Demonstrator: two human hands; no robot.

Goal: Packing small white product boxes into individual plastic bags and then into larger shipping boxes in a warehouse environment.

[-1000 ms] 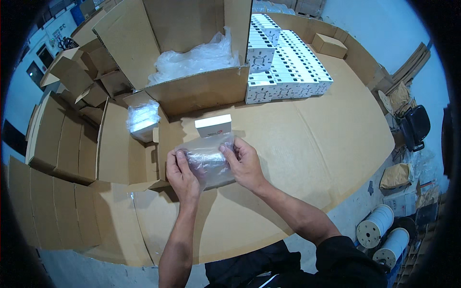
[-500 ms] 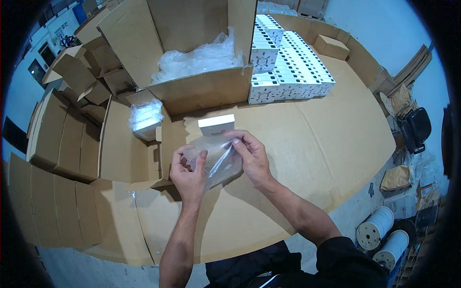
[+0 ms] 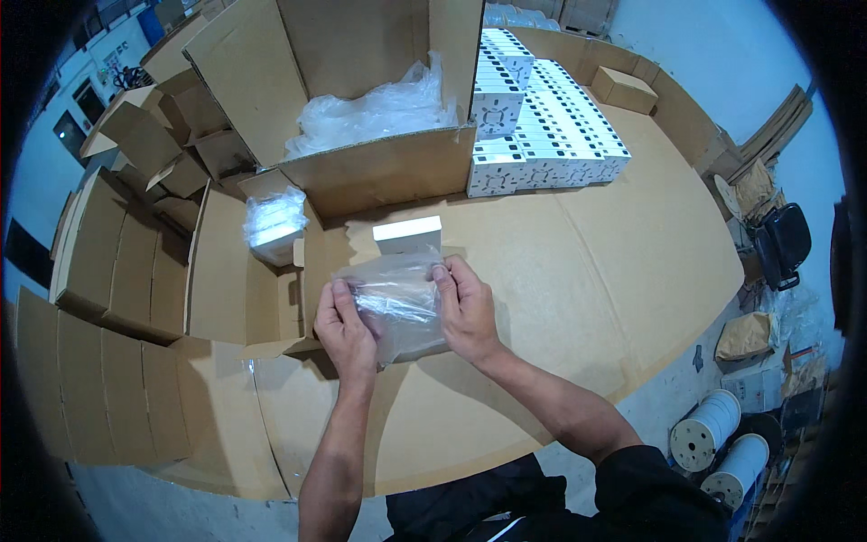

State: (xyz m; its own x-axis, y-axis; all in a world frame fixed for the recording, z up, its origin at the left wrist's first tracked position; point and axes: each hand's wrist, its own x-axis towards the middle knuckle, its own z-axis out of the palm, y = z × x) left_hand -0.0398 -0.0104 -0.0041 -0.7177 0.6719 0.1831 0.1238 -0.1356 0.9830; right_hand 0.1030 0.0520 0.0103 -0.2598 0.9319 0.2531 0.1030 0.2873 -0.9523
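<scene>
A clear plastic bag (image 3: 397, 307) is stretched between my hands above the cardboard-covered table. My left hand (image 3: 346, 332) pinches its left edge, with the thumb on top. On the other side my right hand (image 3: 468, 312) grips the upper right edge between thumb and fingers. The bag looks flat, and I see nothing inside it. Just beyond it stands a small white box (image 3: 407, 237), its lower part hidden by the bag. To the left, an open cardboard carton (image 3: 259, 312) holds white boxes wrapped in clear plastic (image 3: 275, 221).
A large open carton (image 3: 388, 167) with a heap of clear bags (image 3: 370, 107) stands at the back. Stacked white printed boxes (image 3: 560, 126) are to its right. Several brown cartons (image 3: 117, 253) line the left side. A small brown box (image 3: 625, 89) sits far right.
My hands have spread the bag wider and flatter; my left thumb has shifted to its upper left edge. My right hand has come slightly lower. The white box stays put.
</scene>
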